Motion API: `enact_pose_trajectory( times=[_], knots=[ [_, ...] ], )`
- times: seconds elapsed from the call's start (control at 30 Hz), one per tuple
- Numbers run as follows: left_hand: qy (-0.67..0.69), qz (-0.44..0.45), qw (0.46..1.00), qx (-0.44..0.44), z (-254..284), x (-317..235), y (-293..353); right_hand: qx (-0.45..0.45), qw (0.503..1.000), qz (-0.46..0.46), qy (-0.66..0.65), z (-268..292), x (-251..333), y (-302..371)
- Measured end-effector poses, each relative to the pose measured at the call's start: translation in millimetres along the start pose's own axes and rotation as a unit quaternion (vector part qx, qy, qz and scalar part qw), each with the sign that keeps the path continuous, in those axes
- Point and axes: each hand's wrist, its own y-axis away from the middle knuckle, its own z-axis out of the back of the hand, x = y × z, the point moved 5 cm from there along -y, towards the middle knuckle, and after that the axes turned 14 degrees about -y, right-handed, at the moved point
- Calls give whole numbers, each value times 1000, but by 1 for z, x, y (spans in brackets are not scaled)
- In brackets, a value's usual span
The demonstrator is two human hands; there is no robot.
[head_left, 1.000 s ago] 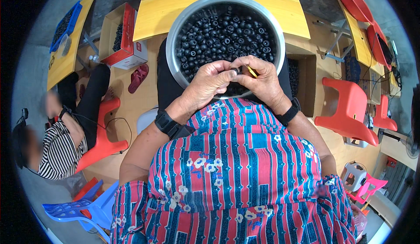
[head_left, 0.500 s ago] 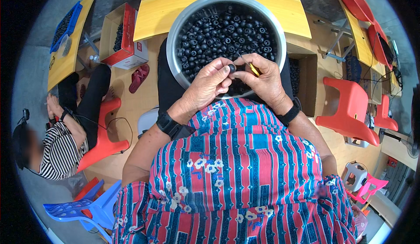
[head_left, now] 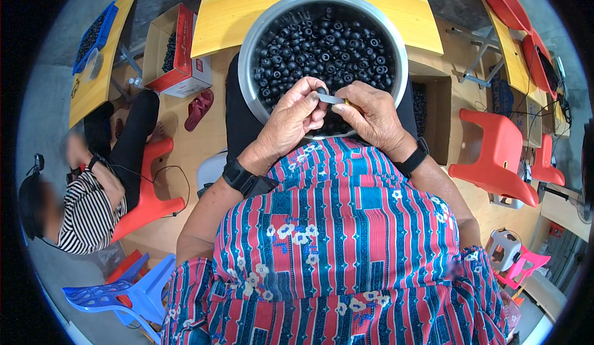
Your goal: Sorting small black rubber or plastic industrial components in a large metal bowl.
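Note:
A wide steel bowl (head_left: 246,66) rests on my lap, filled with small round black parts (head_left: 328,45), many with a hole in one face. Over its near side, my left hand (head_left: 294,111) pinches one black part (head_left: 321,90) between thumb and fingertips. My right hand (head_left: 372,115) is closed on a small knife, mostly covering its yellow handle. The knife's flat grey blade (head_left: 331,99) points left and meets the black part, under my right thumb.
Beyond the bowl stands a yellow table (head_left: 223,23). Left are an open carton (head_left: 185,66), a red slipper (head_left: 199,110) and a seated person (head_left: 93,215) in stripes. A red stool (head_left: 492,153) and another carton (head_left: 440,119) are at right; a blue chair (head_left: 145,289) is lower left.
My right hand has turned the knife, so its blade now lies across the black part in my left hand. The seated person's hands have moved slightly.

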Motion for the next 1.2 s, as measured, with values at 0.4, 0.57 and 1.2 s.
enact_pose_trajectory(
  times=[0.4, 0.57, 1.2],
  knots=[
    [-12, -5, 1000, 22, -1, -1, 0, 1, 999, 21, 32, 0, 3, 0],
    [-20, -3, 1000, 12, -2, -1, 1, 2, 999, 16, 35, 0, 0, 1],
    [-26, -4, 1000, 3, -5, -4, 2, -103, 992, -67, -3, 15, -9, -1]
  ],
)
